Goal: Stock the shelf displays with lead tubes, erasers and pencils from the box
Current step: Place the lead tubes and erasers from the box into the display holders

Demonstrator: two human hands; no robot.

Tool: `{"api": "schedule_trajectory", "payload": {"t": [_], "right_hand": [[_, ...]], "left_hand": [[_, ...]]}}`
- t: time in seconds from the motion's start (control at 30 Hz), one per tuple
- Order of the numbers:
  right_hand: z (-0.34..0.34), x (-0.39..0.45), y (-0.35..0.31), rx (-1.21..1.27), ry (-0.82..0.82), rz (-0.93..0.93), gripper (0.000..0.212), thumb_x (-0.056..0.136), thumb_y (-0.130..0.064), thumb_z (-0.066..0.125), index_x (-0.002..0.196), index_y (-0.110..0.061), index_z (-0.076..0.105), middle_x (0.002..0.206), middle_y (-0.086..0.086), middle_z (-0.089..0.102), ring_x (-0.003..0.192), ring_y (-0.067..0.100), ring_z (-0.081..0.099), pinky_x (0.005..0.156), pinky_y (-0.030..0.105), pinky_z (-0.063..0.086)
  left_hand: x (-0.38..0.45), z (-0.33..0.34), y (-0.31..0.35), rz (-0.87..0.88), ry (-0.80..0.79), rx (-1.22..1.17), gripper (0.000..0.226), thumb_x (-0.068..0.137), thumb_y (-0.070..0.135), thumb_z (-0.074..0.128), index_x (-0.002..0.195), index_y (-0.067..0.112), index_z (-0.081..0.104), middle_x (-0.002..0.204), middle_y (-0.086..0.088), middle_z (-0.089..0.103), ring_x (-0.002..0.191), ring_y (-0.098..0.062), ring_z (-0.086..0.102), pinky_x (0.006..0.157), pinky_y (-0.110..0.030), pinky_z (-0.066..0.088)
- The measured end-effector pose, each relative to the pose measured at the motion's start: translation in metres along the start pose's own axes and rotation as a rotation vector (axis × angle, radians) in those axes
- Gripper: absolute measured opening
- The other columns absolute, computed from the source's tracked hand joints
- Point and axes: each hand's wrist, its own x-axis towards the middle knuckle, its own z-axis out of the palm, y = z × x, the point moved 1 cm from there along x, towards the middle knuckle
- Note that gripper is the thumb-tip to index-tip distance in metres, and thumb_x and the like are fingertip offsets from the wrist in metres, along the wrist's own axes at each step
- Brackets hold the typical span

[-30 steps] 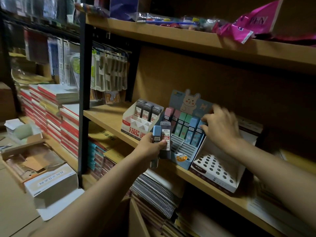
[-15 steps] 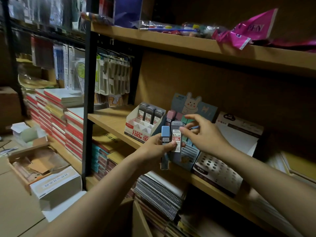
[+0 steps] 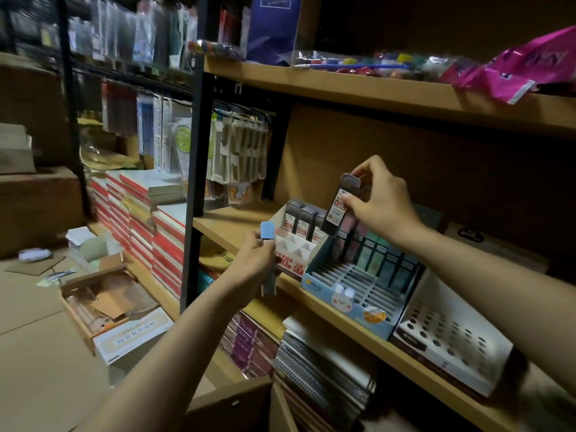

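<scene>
My right hand [image 3: 378, 198] pinches a dark lead tube [image 3: 339, 205] with a red-and-white label, held tilted above the white lead tube display [image 3: 291, 249] on the middle shelf. Three dark tubes stand in that display's back row. My left hand [image 3: 254, 260] grips a blue-capped eraser [image 3: 267, 232] upright just in front of the display's left corner. To the right sits the blue bunny eraser display [image 3: 346, 302] with pastel erasers in its back rows and open slots in front. Further right stands a white pencil display with round holes [image 3: 448, 344].
The wooden shelf edge [image 3: 218, 224] runs diagonally; a black post [image 3: 194, 182] stands at its left. An upper shelf [image 3: 358, 88] overhangs. Stacked notebooks [image 3: 149, 213] fill the left shelf. An open cardboard box [image 3: 237, 403] sits below my arms; cartons [image 3: 106, 304] lie on the floor.
My right hand took the dark lead tube out of my left hand and lifted it up and right above the white display. My left hand keeps only the blue-capped eraser.
</scene>
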Motion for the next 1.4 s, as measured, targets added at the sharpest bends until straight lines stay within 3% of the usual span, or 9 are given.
{"api": "schedule_trajectory", "payload": {"t": [0.2,0.37,0.6,0.8,0.87,0.97,1.17,1.3,1.4], "right_hand": [[0.036,0.019,0.006,-0.086,-0.02,-0.019,0.031,0.083,-0.011,0.075,0.099,-0.014,0.049,0.098,0.003,0.06,0.085,0.015,0.059,0.06,0.014,0.043],[0.048,0.022,0.014,-0.178,-0.07,-0.044,0.032,0.08,-0.01,0.077,0.097,-0.015,0.051,0.093,0.002,0.06,0.085,0.019,0.061,0.069,0.032,0.054],[0.06,0.015,0.024,-0.355,-0.139,0.037,0.03,0.073,-0.026,0.084,0.089,-0.02,0.06,0.094,0.003,0.064,0.09,0.025,0.061,0.077,0.047,0.055],[0.058,0.002,0.023,-0.532,-0.178,-0.001,0.018,0.091,-0.034,0.064,0.098,-0.021,0.073,0.109,0.005,0.054,0.105,0.028,0.054,0.09,0.044,0.048],[0.049,0.0,0.021,-0.438,-0.139,0.016,0.022,0.093,-0.03,0.06,0.111,-0.021,0.071,0.117,0.006,0.053,0.107,0.026,0.054,0.094,0.042,0.047],[0.029,-0.01,0.018,-0.141,-0.078,0.051,0.023,0.093,-0.022,0.061,0.115,-0.023,0.067,0.111,-0.001,0.056,0.092,0.009,0.057,0.08,0.016,0.043],[0.004,-0.052,0.007,0.4,-0.286,0.258,0.028,0.086,-0.019,0.073,0.112,-0.018,0.063,0.094,0.004,0.069,0.084,0.018,0.071,0.072,0.03,0.061],[-0.022,-0.063,0.006,0.249,-0.294,0.212,0.026,0.08,-0.013,0.078,0.103,-0.019,0.066,0.093,0.006,0.07,0.087,0.02,0.07,0.077,0.037,0.061],[-0.059,-0.058,0.019,0.115,-0.174,0.217,0.023,0.078,-0.013,0.08,0.096,-0.018,0.067,0.09,0.001,0.071,0.084,0.015,0.07,0.076,0.039,0.061]], "left_hand": [[0.002,0.011,-0.007,0.153,-0.018,0.13,0.019,0.099,0.025,0.05,0.111,0.038,0.057,0.116,0.004,0.059,0.092,-0.017,0.065,0.06,-0.021,0.053],[0.008,0.015,-0.012,0.167,0.016,0.167,0.025,0.1,0.027,0.048,0.122,0.036,0.053,0.127,0.005,0.054,0.102,-0.015,0.06,0.066,-0.024,0.051],[0.009,0.013,-0.013,0.177,0.017,0.189,0.025,0.1,0.026,0.047,0.123,0.035,0.053,0.127,0.001,0.055,0.101,-0.016,0.062,0.059,-0.019,0.051],[0.003,0.017,-0.006,0.146,0.023,0.071,0.022,0.101,0.025,0.046,0.114,0.041,0.054,0.122,0.001,0.057,0.095,-0.017,0.065,0.057,-0.02,0.053],[0.0,0.019,-0.002,0.126,0.022,0.04,0.024,0.101,0.024,0.045,0.107,0.047,0.052,0.115,0.0,0.06,0.09,-0.018,0.068,0.059,-0.029,0.058],[-0.005,0.024,-0.001,0.117,0.003,0.018,0.026,0.099,0.019,0.049,0.12,0.034,0.053,0.114,-0.002,0.061,0.094,-0.017,0.067,0.071,-0.036,0.06],[-0.028,0.05,-0.003,0.127,-0.203,0.039,0.019,0.095,0.015,0.057,0.112,0.019,0.063,0.109,-0.004,0.067,0.1,-0.016,0.067,0.082,-0.033,0.057],[-0.044,0.077,-0.002,0.147,-0.288,0.052,0.022,0.093,0.016,0.059,0.115,0.014,0.062,0.106,-0.003,0.069,0.097,-0.014,0.068,0.078,-0.027,0.056],[-0.05,0.092,-0.011,0.336,-0.23,0.364,0.032,0.093,0.025,0.06,0.124,0.018,0.054,0.118,0.004,0.06,0.107,-0.007,0.059,0.088,-0.026,0.054]]}}
